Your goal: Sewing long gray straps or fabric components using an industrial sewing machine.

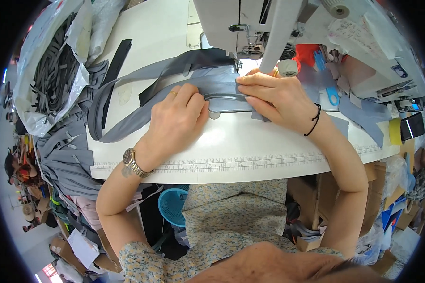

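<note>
A white sewing machine (212, 21) stands over the table, its presser foot (237, 66) beside grey fabric. My left hand (177, 118), with a ring and wristwatch, has curled fingers pressed on a long grey zipper strip (120, 133) left of the needle. My right hand (281, 101), with a black cord bracelet, has fingers together, pinching the grey strip just in front of the presser foot. The strip loops leftward across the white table (269, 146). A black strip (115, 66) lies at the left.
A bag of grey strips (52, 70) and piled zippers (66, 155) fill the left. Blue scissors (332, 96), a yellow tape roll (395, 132) and a black phone (412, 126) are at right. A blue basket (167, 207) and cardboard boxes (373, 198) sit below. A person (16, 167) is far left.
</note>
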{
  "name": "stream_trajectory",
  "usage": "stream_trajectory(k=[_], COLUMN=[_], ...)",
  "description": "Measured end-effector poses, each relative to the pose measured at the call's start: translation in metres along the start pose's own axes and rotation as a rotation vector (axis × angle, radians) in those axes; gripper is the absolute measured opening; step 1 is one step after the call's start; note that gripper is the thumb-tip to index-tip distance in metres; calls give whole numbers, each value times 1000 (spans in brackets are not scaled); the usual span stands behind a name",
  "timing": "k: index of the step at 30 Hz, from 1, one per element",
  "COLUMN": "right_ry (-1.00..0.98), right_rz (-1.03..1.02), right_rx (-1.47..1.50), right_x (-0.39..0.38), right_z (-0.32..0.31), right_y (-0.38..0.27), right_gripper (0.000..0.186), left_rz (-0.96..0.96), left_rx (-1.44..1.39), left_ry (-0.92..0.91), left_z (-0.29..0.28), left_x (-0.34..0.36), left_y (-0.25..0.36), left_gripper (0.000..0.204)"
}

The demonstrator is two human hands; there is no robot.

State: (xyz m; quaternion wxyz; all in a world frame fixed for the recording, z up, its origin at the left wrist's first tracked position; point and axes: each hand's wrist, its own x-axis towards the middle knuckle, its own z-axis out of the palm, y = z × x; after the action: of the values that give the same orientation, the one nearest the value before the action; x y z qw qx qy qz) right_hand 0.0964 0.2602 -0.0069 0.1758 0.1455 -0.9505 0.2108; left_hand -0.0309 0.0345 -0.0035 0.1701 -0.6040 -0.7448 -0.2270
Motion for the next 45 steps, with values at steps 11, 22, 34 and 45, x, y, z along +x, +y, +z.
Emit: stream_trajectory(k=[11, 22, 34, 45], right_ry=[26, 37, 87, 91], right_rz=[15, 21, 14, -3], right_rx=[-91, -29, -77, -70], right_x=[-4, -5, -6, -6], right_z=[9, 6, 11, 15], right_y=[-1, -1, 2, 3], right_gripper=[24, 23, 17, 24], left_rz=[313, 137, 203, 151], left_rx=[106, -131, -110, -67], left_ry=[74, -89, -17, -132], left_z=[11, 2, 21, 11], left_x=[31, 9, 32, 25], left_y=[13, -9, -1, 11], left_gripper=[27, 23, 20, 13])
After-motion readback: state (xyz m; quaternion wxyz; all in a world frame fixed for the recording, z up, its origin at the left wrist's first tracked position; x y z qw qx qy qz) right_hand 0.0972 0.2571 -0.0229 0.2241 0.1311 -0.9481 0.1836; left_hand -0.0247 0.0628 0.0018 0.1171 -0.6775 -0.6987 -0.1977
